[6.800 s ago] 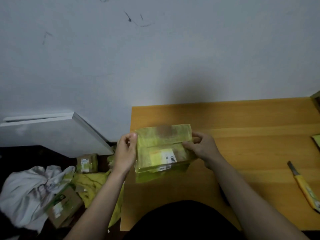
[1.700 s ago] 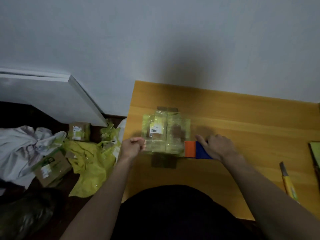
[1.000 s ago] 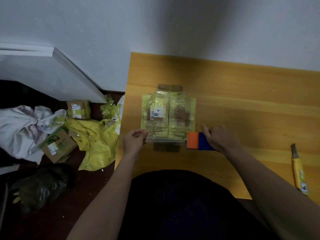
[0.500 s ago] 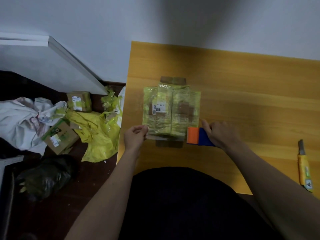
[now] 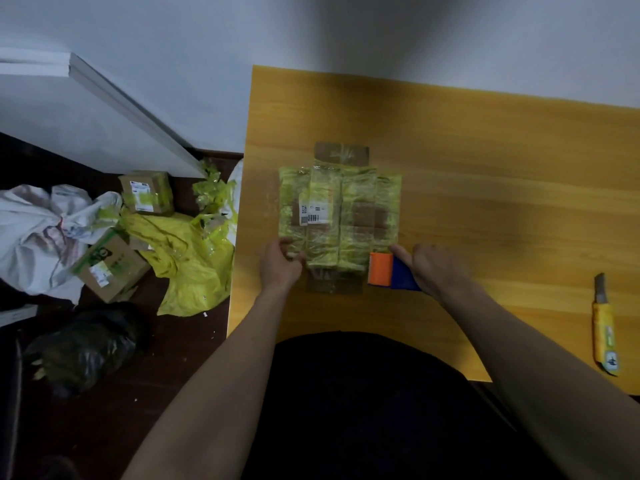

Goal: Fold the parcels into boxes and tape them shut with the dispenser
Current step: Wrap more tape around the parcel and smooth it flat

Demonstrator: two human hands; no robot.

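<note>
head view: flattened parcel [image 5: 339, 216], crinkled glossy yellow tape over brown card, lies flat on the wooden table [image 5: 485, 161]. left hand [image 5: 280, 263] pinches its near left corner. right hand [image 5: 434, 268] grips the orange-and-blue dispenser [image 5: 389, 276] at the near right corner; its tape roll is hidden.

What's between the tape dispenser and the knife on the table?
Head view: only the right hand, gripping the dispenser, and its forearm. Past them, bare table runs to the knife.
</note>
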